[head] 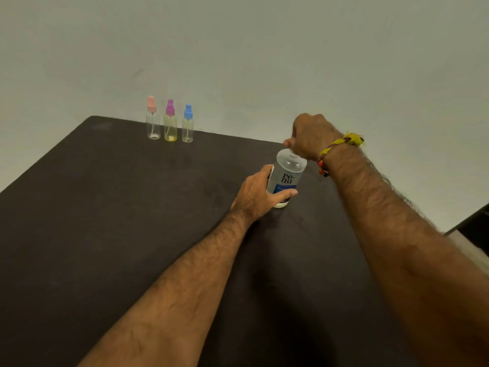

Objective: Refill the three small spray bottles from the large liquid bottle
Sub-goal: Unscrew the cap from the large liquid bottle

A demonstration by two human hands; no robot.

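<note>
The large clear liquid bottle (287,173) with a blue-and-white label stands upright on the dark table (132,221), right of centre. My left hand (260,193) grips its lower body, thumb across the label. My right hand (311,136) is curled over the bottle's top, so the cap is hidden. Three small clear spray bottles stand in a row at the table's far edge: one with a pink cap (153,119), one yellowish with a purple cap (170,121), one with a blue cap (187,124). All three have their spray tops on.
A plain pale wall rises behind the table. The table's far edge runs just behind the spray bottles, and its right edge lies under my right forearm. A dark object (473,223) shows at the far right.
</note>
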